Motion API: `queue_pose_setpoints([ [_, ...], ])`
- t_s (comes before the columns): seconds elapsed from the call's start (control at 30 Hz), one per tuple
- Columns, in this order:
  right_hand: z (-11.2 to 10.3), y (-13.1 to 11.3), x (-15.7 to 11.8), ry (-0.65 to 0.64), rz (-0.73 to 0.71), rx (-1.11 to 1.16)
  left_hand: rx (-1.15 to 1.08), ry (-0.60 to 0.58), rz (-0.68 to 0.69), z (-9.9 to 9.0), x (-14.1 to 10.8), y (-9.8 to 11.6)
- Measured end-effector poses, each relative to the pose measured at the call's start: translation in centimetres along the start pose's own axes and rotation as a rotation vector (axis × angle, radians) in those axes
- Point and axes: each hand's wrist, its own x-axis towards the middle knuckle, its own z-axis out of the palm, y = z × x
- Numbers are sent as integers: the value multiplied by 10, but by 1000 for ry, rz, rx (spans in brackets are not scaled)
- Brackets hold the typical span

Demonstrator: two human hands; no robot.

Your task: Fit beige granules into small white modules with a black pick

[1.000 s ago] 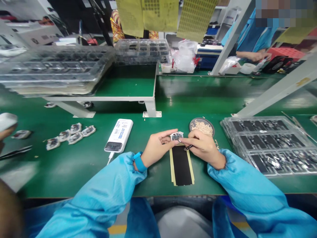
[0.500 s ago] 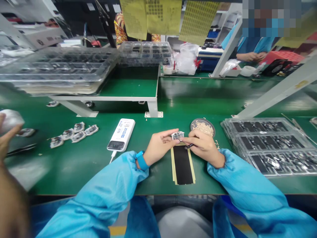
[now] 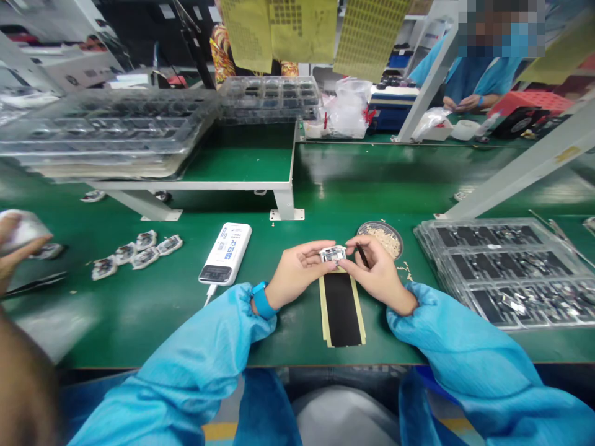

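My left hand [image 3: 302, 267] pinches a small silver-and-black circuit module [image 3: 333, 253] by its edge, above the table. My right hand [image 3: 380, 274] sits just to its right, its fingers shut on a thin black strip [image 3: 362, 255] and close to the module. Below both hands lies a black sheet with yellow edges [image 3: 342, 310], and the module's near edge is just above it. Behind my right hand is a round dish of small tan pieces [image 3: 383, 239]. The module's underside is hidden.
A white power bank with a cable [image 3: 225, 254] lies left of my hands. Several small foil packets [image 3: 134, 251] lie beyond it. A stacked clear tray of dark parts [image 3: 502, 272] fills the right. A co-worker's hand [image 3: 13, 238] holds something white at far left.
My right hand has drawn slightly back and to the right of the module, and the black strip now stands more upright in its fingers. The left hand and module have barely moved.
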Motion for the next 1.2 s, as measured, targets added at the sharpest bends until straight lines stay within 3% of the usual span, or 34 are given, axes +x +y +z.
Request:
queue_pose_setpoints([
  [0.17,7,2,-1,11,87,94,21,-6,37,1,-1,-1],
  [0.43,10,-3,-3,57,57,58,-9,-14,46,3,-2,-1],
  [1.07,25,0,-7,124,137,180,-64,-9,18,6,-4,2],
  [1.2,25,4,-6,148,140,173,-109,-15,92,8,-2,-2],
])
